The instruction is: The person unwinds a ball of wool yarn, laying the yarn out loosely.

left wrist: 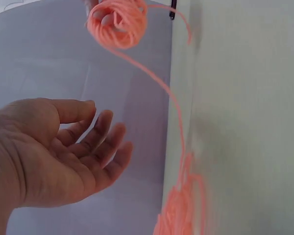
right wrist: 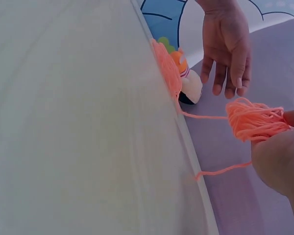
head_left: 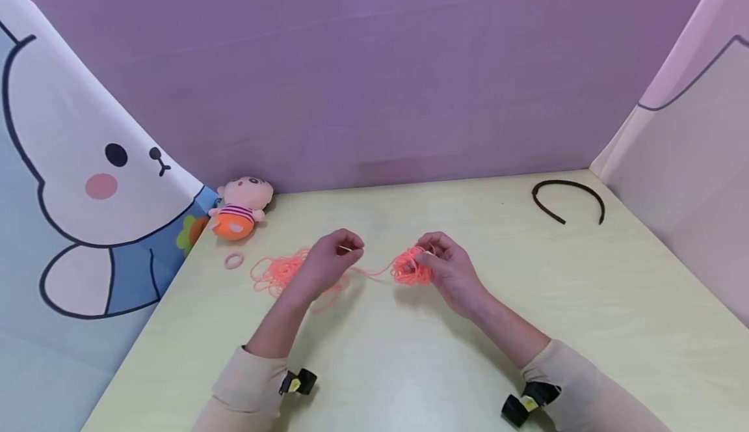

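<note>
My right hand (head_left: 453,272) grips a coil of coral-pink yarn (head_left: 411,267), raised over the table. In the right wrist view, its thumb and fingers pinch one end of the wound coil (right wrist: 257,121). From the coil, a single strand (left wrist: 159,81) runs down to a loose heap of the same yarn (head_left: 281,270) on the table. A short tail (right wrist: 223,171) also hangs from the coil. My left hand (head_left: 328,263) is held above the heap, partly covering it in the head view. Its fingers (left wrist: 103,128) are loosely bent, with nothing between them, apart from the strand.
At the table's back left sits a plush doll (head_left: 241,207) in an orange and striped outfit. A small pink ring (head_left: 233,261) lies in front of it. A black headband-like arc (head_left: 569,183) lies at the back right. Cloth walls (head_left: 409,81) border the table (head_left: 585,302).
</note>
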The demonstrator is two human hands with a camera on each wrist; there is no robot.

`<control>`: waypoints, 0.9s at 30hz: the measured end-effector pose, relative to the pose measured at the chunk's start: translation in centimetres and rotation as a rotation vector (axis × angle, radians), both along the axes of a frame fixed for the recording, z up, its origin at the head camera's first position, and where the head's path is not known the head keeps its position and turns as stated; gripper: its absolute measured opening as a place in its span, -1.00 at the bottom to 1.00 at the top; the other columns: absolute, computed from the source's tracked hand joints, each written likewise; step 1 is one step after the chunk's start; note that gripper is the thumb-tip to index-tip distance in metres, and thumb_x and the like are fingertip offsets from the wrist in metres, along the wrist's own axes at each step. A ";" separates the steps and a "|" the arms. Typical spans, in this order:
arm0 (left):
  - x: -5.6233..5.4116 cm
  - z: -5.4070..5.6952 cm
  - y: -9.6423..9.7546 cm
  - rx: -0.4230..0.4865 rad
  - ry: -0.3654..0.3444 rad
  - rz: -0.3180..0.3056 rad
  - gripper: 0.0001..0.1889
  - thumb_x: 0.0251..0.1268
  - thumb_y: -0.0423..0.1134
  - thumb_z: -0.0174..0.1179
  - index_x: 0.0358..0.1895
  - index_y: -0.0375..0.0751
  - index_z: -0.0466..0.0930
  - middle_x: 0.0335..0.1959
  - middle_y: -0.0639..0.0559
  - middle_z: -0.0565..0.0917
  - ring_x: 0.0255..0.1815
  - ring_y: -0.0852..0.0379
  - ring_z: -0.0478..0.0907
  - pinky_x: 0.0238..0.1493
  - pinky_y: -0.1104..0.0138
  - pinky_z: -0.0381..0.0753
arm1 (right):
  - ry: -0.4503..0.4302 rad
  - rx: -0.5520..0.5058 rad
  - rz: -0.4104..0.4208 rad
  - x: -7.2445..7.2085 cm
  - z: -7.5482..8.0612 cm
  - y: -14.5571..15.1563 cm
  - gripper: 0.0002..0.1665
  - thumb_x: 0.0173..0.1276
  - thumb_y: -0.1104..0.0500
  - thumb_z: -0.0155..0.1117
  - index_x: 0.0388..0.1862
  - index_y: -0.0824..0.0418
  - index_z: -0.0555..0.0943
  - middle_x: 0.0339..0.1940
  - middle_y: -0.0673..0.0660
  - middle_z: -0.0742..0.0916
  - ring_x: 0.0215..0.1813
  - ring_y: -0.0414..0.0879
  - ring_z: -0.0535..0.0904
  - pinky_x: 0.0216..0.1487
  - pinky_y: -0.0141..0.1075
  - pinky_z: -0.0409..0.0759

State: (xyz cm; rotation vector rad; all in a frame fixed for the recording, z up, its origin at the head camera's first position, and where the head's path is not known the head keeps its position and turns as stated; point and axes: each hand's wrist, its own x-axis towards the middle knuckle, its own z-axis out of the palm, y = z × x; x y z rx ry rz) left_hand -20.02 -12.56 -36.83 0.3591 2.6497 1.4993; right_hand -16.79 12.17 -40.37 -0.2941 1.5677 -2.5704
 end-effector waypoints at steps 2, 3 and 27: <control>0.2 -0.2 0.5 0.005 -0.010 -0.035 -0.89 0.41 -0.34 0.26 -0.08 -0.23 0.63 -0.19 0.00 0.66 -0.13 0.03 0.58 -0.19 0.24 0.57 | 0.007 0.003 0.008 0.0 0.0 0.0 -0.76 0.43 0.49 0.15 0.00 0.27 0.49 -0.13 0.11 0.55 -0.15 -0.11 0.59 -0.09 -0.38 0.65; 0.3 -0.2 0.7 0.005 -0.013 -0.053 -0.89 0.41 -0.35 0.26 -0.08 -0.24 0.63 -0.20 0.01 0.66 -0.13 0.04 0.58 -0.19 0.24 0.58 | 0.012 0.005 0.014 0.0 -0.1 0.0 -0.76 0.43 0.48 0.16 0.00 0.27 0.49 -0.13 0.11 0.56 -0.15 -0.12 0.59 -0.09 -0.38 0.65; 1.3 -0.5 2.1 -0.069 -0.052 -0.173 -0.88 0.46 -0.27 0.23 -0.06 -0.16 0.69 -0.26 0.02 0.68 -0.18 -0.10 0.59 -0.26 0.21 0.55 | 0.041 0.019 0.080 0.0 -0.2 0.1 -0.77 0.45 0.43 0.21 0.01 0.25 0.47 -0.13 0.11 0.58 -0.14 -0.12 0.60 -0.08 -0.36 0.66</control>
